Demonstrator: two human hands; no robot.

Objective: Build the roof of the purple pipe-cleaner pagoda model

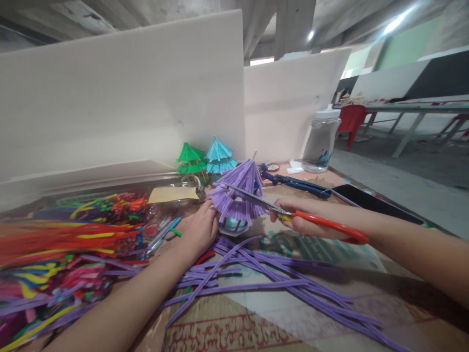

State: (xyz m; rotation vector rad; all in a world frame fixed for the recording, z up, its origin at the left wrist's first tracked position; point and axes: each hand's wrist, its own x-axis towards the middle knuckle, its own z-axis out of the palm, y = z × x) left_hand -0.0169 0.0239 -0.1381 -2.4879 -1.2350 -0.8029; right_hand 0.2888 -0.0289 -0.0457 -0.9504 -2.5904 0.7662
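Note:
A small purple two-tiered pavilion model (240,195), covered in fuzzy strips with a thin stick at its tip, stands mid-view. My left hand (201,225) grips its left side, the fingertips partly hidden behind the strips. In my right hand (287,212) is a pair of scissors with red handles (330,226), held near the pivot. Their blades (249,195) point left across the front of the model, between its upper and lower tiers. Long purple pipe cleaners (271,274) lie crisscrossed on the table below both hands.
Green (190,157) and light-blue pavilion models (220,155) stand behind. Bundles of coloured pipe cleaners (69,234) fill the left. Dark blue pliers-like tool (300,185), a black phone-like slab (373,201) and a clear water bottle (319,142) are at right. White boards (120,98) rise behind.

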